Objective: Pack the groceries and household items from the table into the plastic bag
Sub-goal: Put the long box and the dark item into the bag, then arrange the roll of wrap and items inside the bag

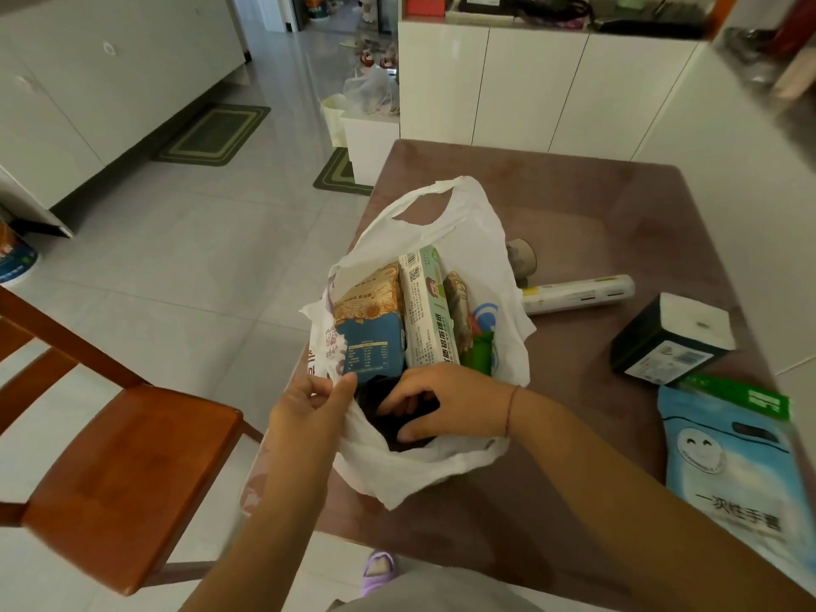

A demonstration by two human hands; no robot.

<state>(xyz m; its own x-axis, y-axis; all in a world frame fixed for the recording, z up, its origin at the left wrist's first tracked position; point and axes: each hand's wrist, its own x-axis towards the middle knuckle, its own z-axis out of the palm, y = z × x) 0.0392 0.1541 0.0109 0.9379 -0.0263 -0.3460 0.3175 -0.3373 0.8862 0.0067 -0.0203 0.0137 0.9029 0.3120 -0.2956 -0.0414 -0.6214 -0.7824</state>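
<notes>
i see the plastic bag (pixel 468 240) mouth crowded by upright boxes (pixel 426 311); my right hand (pixel 446 401) fills the near gap.

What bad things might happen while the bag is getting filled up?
The white plastic bag sits by the table edge nearest the floor, so it might tip off. The tall box and snack packet stand upright and could topple when the right hand pushes the dark item in. The left hand only pinches the rim; it might slip.
</notes>
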